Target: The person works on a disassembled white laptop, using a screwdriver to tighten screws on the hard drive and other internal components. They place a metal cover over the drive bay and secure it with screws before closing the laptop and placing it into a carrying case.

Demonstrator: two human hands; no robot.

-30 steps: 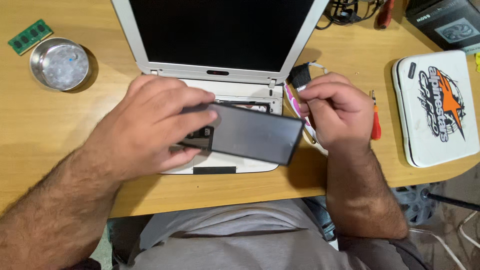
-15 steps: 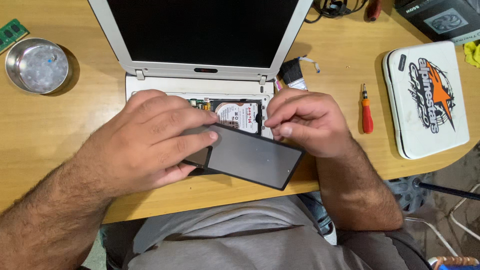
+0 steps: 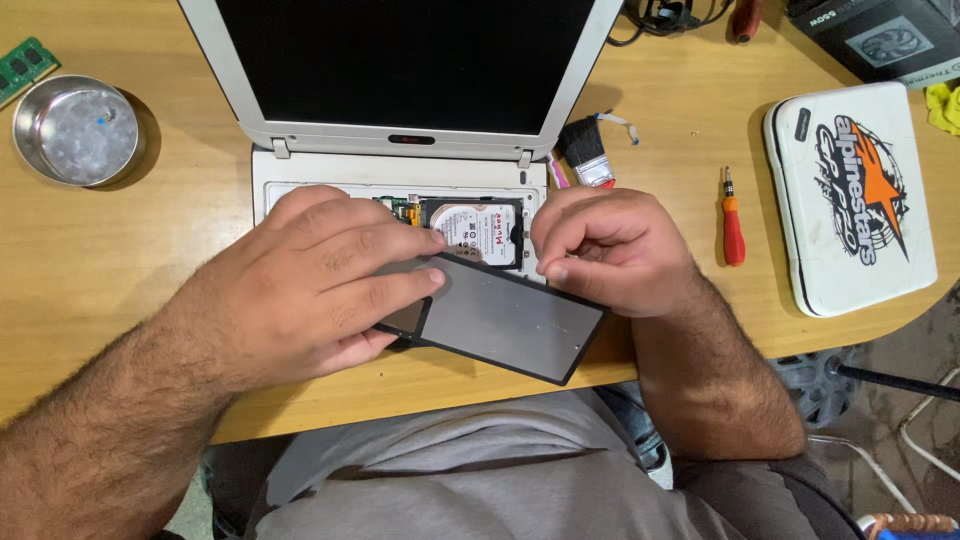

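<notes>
A white laptop (image 3: 300, 130) stands open on the wooden desk, its dark screen facing me and its base opened up. A hard drive (image 3: 478, 228) and a bit of green board show inside the base. My left hand (image 3: 320, 285) lies flat on a dark rectangular panel (image 3: 510, 320), fingers pressing its left end while it tilts over the base's front edge. My right hand (image 3: 610, 250) is curled at the panel's upper right edge, fingertips pinched against it beside the hard drive.
A round metal bowl (image 3: 75, 132) and a green memory stick (image 3: 25, 68) sit at the far left. A small brush (image 3: 588, 155), a red screwdriver (image 3: 733, 220) and a white zip case (image 3: 855, 200) lie to the right. A dark box (image 3: 880, 40) is at the top right.
The panel has slid toward me and tilted, uncovering the hard drive. My right hand moved from the pink tool beside the laptop onto the panel's edge. The camera view shifted.
</notes>
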